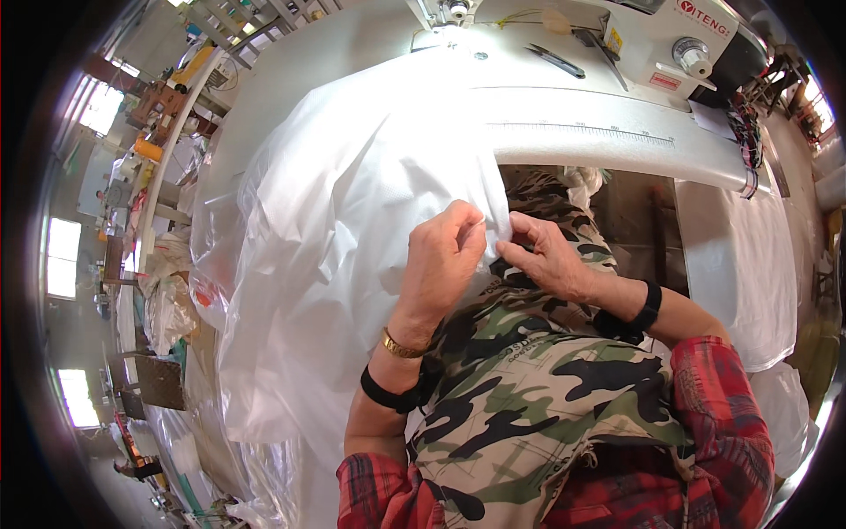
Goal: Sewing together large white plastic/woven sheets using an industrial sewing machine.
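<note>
A large sheet of thin white fabric [352,203] spreads from the sewing machine's needle area [456,12] down over the table's front edge and toward my lap. My left hand [443,262] lies on the fabric near its right edge, its thumb and fingers closed in a pinch on the cloth. Just to the right, my right hand [548,261] pinches that same edge between thumb and forefinger, the other fingers curled. A small gap separates the two hands. The far end of the fabric is washed out by the machine's bright lamp.
Black thread snips [557,62] and a second slim dark tool [602,58] lie on the sewing table [352,44], by the machine head [674,53]. White fabric [745,273] hangs at the right. Clear plastic [216,238] borders the left. A camouflage apron [546,388] covers my lap.
</note>
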Demonstrator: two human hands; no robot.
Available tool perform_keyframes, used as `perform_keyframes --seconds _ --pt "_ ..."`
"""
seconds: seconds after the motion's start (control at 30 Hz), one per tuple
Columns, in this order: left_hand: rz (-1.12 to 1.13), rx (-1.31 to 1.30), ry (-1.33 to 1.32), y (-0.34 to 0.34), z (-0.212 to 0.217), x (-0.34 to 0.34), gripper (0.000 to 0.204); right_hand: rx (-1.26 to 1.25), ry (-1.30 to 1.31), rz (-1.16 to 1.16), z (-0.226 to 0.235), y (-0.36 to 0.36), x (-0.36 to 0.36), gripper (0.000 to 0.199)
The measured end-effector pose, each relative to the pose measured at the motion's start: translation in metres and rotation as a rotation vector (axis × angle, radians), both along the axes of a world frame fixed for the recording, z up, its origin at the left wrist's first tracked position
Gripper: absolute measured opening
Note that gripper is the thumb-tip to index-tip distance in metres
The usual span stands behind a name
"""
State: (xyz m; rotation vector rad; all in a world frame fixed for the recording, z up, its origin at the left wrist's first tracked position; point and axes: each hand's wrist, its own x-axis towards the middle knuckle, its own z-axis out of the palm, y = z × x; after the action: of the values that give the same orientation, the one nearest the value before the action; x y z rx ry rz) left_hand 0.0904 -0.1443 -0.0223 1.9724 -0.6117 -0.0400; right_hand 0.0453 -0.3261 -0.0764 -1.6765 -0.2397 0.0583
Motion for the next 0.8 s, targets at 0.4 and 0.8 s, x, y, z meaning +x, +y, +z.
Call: perform_keyframes --seconds 0.4,0.8 --pt "0.059 -0.219 0.235 0.010 -0.030 0.000 0.012 -0.661 -0.688 0.103 0.031 0.025 -0.003 0.019" --pt "-0.014 0.125 -0.077 0.054 0.107 0.046 0.010 0.245 -0.559 0.329 0.022 0.163 0.116 0.025"
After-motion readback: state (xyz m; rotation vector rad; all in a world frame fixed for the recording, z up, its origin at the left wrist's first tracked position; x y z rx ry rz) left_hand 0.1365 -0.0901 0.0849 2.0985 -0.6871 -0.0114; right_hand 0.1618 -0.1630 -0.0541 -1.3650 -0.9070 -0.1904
